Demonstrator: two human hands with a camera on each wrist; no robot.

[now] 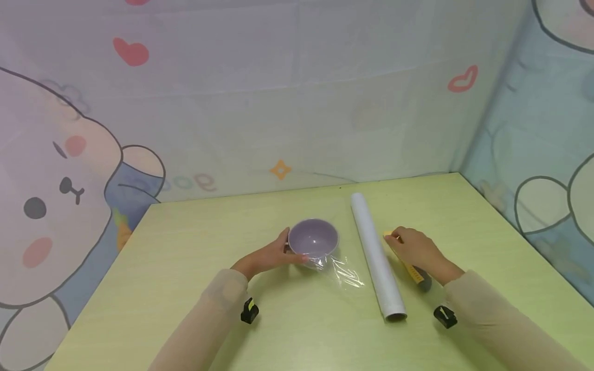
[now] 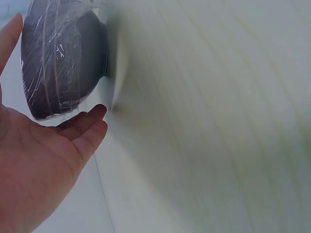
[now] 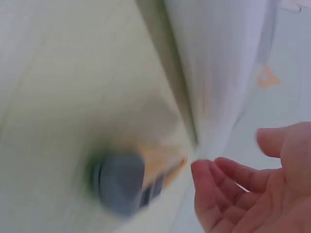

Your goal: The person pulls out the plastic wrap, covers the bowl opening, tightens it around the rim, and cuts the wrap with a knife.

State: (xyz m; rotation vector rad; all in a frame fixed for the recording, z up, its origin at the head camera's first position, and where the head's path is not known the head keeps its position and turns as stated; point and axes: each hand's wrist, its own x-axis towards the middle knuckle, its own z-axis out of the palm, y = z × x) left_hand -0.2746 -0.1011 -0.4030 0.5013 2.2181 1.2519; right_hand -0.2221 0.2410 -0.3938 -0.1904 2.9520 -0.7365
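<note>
A purple bowl (image 1: 313, 238) stands on the table, and clear plastic film (image 2: 58, 58) clings to its side. A loose tail of the film trails toward the roll in the head view. My left hand (image 1: 274, 253) spans the bowl's left side, thumb near the front rim and fingers reaching round behind; in the left wrist view its fingers (image 2: 87, 128) look fairly straight. A yellow and grey utility knife (image 1: 412, 270) lies right of the roll. Over its far end is my right hand (image 1: 419, 251), fingers loosely bent, with no grip on the knife visible in the right wrist view.
A long white roll of film (image 1: 377, 257) lies between the bowl and the knife, slanting toward the front. The light green table (image 1: 176, 247) meets a printed cloth backdrop (image 1: 232, 129) at the back and right. The right wrist view is blurred.
</note>
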